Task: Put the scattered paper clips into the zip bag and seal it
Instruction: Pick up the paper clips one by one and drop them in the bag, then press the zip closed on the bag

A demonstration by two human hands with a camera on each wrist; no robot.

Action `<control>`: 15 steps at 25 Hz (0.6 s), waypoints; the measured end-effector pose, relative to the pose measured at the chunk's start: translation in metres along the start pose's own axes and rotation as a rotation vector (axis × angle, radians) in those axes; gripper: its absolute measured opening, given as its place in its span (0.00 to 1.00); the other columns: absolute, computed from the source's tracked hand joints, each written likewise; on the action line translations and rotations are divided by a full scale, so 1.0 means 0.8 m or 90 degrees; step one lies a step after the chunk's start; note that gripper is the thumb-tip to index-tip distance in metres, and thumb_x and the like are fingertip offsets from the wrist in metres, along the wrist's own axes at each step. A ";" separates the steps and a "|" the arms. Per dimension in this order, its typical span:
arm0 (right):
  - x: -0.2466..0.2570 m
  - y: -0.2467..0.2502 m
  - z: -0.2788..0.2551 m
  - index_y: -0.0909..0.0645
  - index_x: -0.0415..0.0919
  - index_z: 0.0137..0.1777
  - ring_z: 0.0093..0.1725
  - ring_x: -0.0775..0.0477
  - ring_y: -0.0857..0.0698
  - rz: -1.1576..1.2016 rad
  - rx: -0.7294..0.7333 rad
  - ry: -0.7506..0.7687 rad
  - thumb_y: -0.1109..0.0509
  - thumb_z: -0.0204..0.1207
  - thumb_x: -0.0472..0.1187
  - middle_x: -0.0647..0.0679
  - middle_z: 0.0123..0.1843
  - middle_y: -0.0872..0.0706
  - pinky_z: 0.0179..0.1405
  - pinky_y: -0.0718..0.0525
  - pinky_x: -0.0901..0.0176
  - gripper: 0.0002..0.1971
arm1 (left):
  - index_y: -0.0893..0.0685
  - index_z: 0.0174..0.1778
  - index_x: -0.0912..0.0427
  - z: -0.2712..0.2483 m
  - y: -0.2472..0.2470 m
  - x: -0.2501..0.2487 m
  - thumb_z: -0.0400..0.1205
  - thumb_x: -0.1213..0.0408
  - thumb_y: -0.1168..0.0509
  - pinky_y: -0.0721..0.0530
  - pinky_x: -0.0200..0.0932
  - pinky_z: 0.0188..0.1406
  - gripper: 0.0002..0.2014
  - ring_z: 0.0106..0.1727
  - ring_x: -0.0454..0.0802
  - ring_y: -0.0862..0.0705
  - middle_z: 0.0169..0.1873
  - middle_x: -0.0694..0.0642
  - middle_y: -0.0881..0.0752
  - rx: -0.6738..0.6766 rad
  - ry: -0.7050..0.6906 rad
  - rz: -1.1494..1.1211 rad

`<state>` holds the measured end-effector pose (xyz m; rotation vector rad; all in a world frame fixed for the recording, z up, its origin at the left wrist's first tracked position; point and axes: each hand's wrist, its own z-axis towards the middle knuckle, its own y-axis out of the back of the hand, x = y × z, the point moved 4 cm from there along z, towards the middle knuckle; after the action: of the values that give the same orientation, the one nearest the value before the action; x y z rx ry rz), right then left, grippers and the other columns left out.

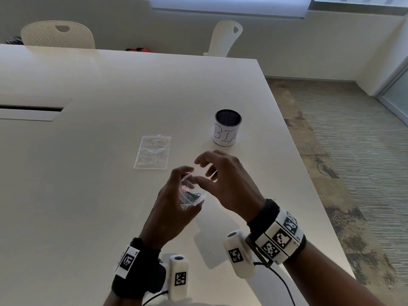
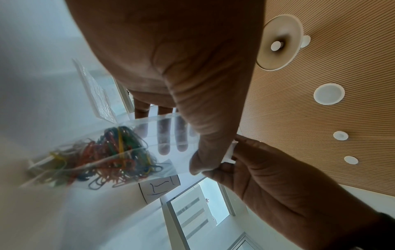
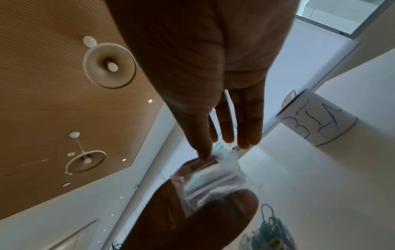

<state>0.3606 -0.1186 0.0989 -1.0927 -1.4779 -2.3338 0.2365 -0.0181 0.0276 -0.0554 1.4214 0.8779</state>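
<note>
My left hand (image 1: 176, 195) holds a small clear zip bag (image 1: 191, 198) above the table, thumb in front and fingers behind near its top. Coloured paper clips (image 2: 115, 152) lie bunched in its lower part. In the left wrist view my right hand (image 2: 235, 160) pinches the bag's top corner beside the left thumb. From the head view the other fingers of the right hand (image 1: 207, 173) spread loosely above the bag. The bag's mouth (image 3: 213, 175) shows in the right wrist view between the two hands. I see no loose clips on the table.
A second clear zip bag (image 1: 153, 152) lies flat on the white table (image 1: 88, 195), just beyond my hands. A dark mesh cup with a paper label reading BIN (image 1: 227, 129) stands to the right of it. The table's right edge runs near my right arm.
</note>
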 end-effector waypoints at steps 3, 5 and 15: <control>-0.006 -0.011 0.013 0.11 0.44 0.59 0.38 0.55 0.09 0.024 0.031 -0.020 0.19 0.77 0.42 0.51 0.46 0.08 0.40 0.08 0.57 0.12 | 0.34 0.79 0.44 -0.002 0.001 -0.001 0.78 0.65 0.20 0.08 0.47 0.59 0.38 0.60 0.39 0.10 0.68 0.44 0.15 0.020 0.012 -0.009; -0.007 -0.013 0.024 0.10 0.42 0.53 0.35 0.54 0.11 0.013 0.026 -0.021 0.20 0.78 0.39 0.49 0.39 0.09 0.37 0.11 0.59 0.06 | 0.36 0.81 0.45 -0.006 0.002 -0.002 0.78 0.62 0.20 0.13 0.33 0.61 0.40 0.61 0.35 0.13 0.71 0.43 0.19 0.024 0.001 0.031; -0.001 -0.015 0.053 0.16 0.41 0.47 0.28 0.49 0.10 -0.005 0.078 -0.046 0.26 0.76 0.35 0.48 0.30 0.11 0.31 0.13 0.55 0.03 | 0.27 0.58 0.49 -0.033 0.027 -0.029 0.77 0.54 0.19 0.17 0.44 0.42 0.23 0.41 0.46 0.18 0.43 0.42 0.17 -0.129 -0.064 0.199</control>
<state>0.3756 -0.0775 0.1000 -1.1522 -1.6296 -2.1982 0.2052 -0.0282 0.0526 0.0586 1.2620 1.2649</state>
